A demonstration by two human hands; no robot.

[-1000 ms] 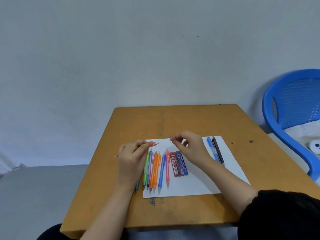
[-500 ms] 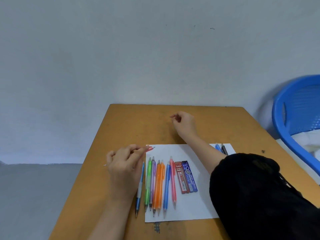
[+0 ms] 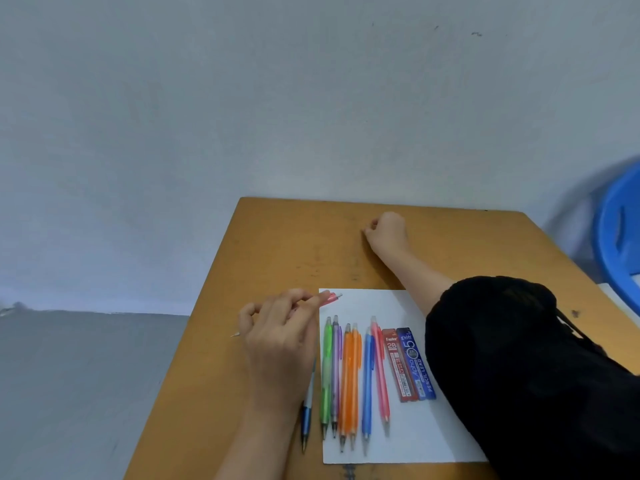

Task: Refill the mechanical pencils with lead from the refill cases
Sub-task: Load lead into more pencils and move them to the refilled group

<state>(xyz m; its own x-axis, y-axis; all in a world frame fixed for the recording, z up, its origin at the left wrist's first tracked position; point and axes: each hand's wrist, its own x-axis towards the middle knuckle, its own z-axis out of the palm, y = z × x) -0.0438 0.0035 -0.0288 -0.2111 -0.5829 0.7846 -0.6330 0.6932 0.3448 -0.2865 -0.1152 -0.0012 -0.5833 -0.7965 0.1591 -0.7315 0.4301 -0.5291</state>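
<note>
Right hand (image 3: 388, 232) has gone out to the table's (image 3: 294, 244) far side, past the paper (image 3: 398, 441); fingers curled (pinching something? cannot tell). Left hand (image 3: 280, 341) fingers clamped on the pink pencil (image 3: 330, 298) at the paper's corner. Step, I judge: opening it for lead. Next needs a refill case (image 3: 408, 363), lying beside the row of pencils (image 3: 349, 379).

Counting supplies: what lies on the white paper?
Six coloured pencils, a red lead case and a blue lead case. The black sleeve hides the right of the paper.
</note>
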